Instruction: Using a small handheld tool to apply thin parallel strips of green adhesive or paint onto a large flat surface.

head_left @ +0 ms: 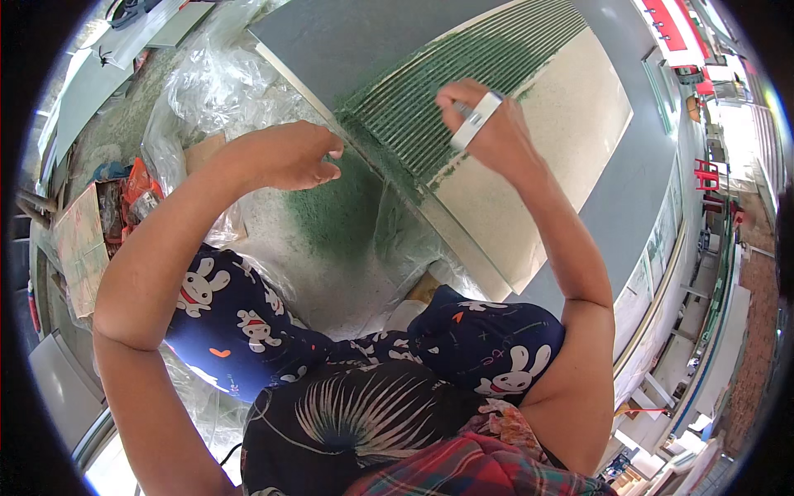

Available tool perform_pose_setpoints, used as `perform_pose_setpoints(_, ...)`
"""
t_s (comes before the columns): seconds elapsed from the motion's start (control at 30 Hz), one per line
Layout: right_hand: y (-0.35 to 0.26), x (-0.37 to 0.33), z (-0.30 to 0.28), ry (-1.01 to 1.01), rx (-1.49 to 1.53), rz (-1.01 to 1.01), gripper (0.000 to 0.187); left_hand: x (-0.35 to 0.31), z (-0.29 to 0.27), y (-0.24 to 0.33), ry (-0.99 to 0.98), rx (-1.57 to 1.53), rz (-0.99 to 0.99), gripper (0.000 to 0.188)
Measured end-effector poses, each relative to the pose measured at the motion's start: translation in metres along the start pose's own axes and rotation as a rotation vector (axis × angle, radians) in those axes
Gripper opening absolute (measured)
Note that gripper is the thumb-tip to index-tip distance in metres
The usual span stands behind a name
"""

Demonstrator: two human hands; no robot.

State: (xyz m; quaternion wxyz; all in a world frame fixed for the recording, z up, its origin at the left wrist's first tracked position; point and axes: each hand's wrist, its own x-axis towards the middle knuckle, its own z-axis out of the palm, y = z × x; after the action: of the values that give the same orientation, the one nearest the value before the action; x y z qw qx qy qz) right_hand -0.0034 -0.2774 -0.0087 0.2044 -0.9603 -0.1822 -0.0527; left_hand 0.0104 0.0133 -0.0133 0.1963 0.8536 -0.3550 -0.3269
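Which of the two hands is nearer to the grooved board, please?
Right: in this view the right hand is over the grooved board, while the left hand is off its left side.

Person's right hand (499, 139) over green-dusted ridges (422, 87) on a grey table (331, 41); left hand (294, 157), curled, beside its left edge.

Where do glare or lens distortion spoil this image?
Head view: glare washes out the far-right background beside the red stool; bright highlights streak the plastic sheeting; fisheye bending grows toward the black rim; nearer the centre, the grooved panel and right hand read fairly clearly.
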Motion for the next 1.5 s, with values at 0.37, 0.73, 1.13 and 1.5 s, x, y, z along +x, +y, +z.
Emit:
perform_pose_setpoints(0.37,-0.087,-0.032,0.024,-0.174,0.284,-0.386,0.008,0.000,-0.014,0.010,-0.132,0.016,-0.110,0.039)
perform_pose_setpoints(0.73,0.109,0.041,-0.019,0.342,0.391,0.169,0.031,-0.004,-0.012,0.010,-0.117,-0.015,-0.131,0.041)
perform_pose_setpoints(1.13,0.179,0.069,-0.008,0.425,0.196,0.238,0.032,0.006,-0.008,0.006,-0.146,-0.033,-0.136,0.041)
perform_pose_setpoints(1.5,0.166,0.069,0.006,0.368,0.059,0.109,0.026,0.004,-0.008,0.005,-0.143,-0.063,-0.140,0.041)
